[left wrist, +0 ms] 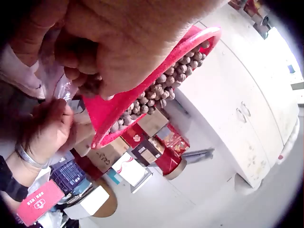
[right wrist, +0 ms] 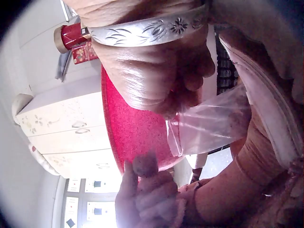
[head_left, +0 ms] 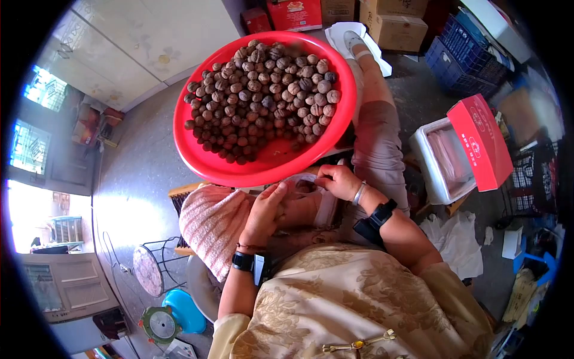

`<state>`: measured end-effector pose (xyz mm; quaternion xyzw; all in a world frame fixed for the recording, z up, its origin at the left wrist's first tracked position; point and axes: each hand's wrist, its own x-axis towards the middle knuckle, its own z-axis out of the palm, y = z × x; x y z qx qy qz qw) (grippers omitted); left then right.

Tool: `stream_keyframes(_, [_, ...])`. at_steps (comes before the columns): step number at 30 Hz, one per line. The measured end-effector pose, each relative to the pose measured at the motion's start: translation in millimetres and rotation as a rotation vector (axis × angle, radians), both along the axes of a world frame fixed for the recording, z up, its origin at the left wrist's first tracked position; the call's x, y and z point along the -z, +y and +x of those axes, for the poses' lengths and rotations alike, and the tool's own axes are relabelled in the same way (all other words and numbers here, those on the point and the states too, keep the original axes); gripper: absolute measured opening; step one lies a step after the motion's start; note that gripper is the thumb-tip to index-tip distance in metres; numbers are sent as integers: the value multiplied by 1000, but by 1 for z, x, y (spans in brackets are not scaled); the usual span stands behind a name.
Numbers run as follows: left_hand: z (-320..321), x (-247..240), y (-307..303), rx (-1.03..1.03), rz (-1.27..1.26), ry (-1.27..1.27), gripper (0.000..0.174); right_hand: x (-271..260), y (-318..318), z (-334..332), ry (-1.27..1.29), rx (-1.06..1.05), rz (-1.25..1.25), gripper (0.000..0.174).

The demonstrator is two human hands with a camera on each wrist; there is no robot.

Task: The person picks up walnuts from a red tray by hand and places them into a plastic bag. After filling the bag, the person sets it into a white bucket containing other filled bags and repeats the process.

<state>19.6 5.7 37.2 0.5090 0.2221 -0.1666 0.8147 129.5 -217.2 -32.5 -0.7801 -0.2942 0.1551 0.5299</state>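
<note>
The right hand (head_left: 341, 181) on my feed pinches the edge of a thin, clear plastic bag (right wrist: 209, 123), which lies at nine o'clock from it in my head view. I see the left hand (head_left: 263, 212) with thumb and fingers curled round a single round, brown walnut (right wrist: 145, 164), at six o'clock from the right hand in my right wrist view. At twelve o'clock from the left hand, a wide, round, red plastic basin (head_left: 263, 173) carries heaped wrinkled nuts (head_left: 257, 96); at nine o'clock, a pink, ribbed cloth towel (head_left: 206, 218).
</note>
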Motion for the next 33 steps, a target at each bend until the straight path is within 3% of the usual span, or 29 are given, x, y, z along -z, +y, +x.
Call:
stream_keyframes(2, [3, 5, -3, 3, 17, -25, 31, -1, 0, 0, -8, 2, 18, 17])
stream_keyframes(4, [5, -10, -10, 58, 222, -55, 29, -3, 0, 0, 34, -9, -4, 17])
stream_keyframes(8, [8, -16, -13, 73, 199, -85, 28, 0, 0, 0, 35, -2, 19, 17])
stream_keyframes(11, [10, 2, -11, -61, 160, -49, 24, 3, 0, 1, 0, 2, -6, 17])
stream_keyframes(13, [8, 7, -10, -180, -195, -103, 18, 2, -1, 1, 14, -2, -28, 18])
stream_keyframes(17, [5, 18, -1, -159, -442, -177, 15, 1, 0, 0, 16, 13, -1, 18])
stream_keyframes(26, [-1, 5, -4, -97, -276, -157, 19, -2, 0, 1, 1, 21, -28, 19])
stream_keyframes(33, [1, 0, -7, -16, 134, -103, 26, -3, 1, 0, 41, 14, -10, 18])
